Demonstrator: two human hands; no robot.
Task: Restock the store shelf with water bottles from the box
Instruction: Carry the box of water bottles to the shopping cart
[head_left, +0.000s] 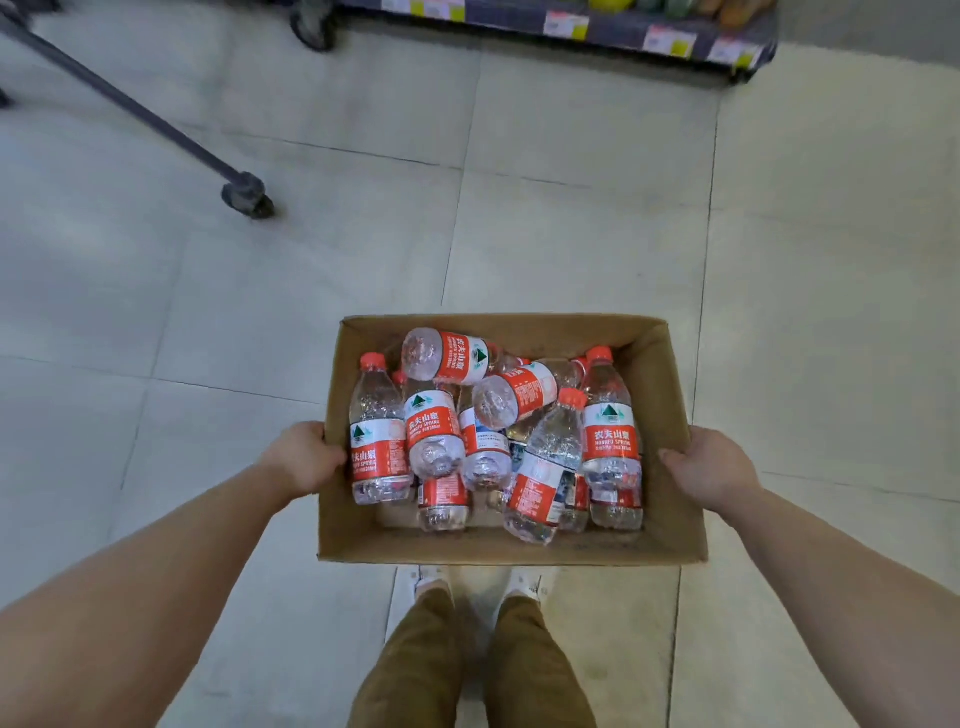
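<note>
Carrying: you hold the cardboard box (511, 543) off the floor (260, 312), above your shoes.
Head view, left hand (306, 457): clamped on the box's left wall, thumb hooked over the rim, fingers hidden outside it.
Head view, right hand (709, 470): clamped on the right wall in the same way, thumb on the rim.
Between your hands: the water bottles (498, 436), red caps and red labels, lie jumbled in the box; some upright-leaning, some flat across others.
Ahead of your hands: the store shelf (571, 26) sits well apart, only its lowest edge with price tags showing.
Beyond your left hand: a dark stand leg (156, 124) rests on the floor.
Done: judging by the full box, nothing is shelved yet.
Left: bring the box near the shelf, set it down, then move each bottle across.
</note>
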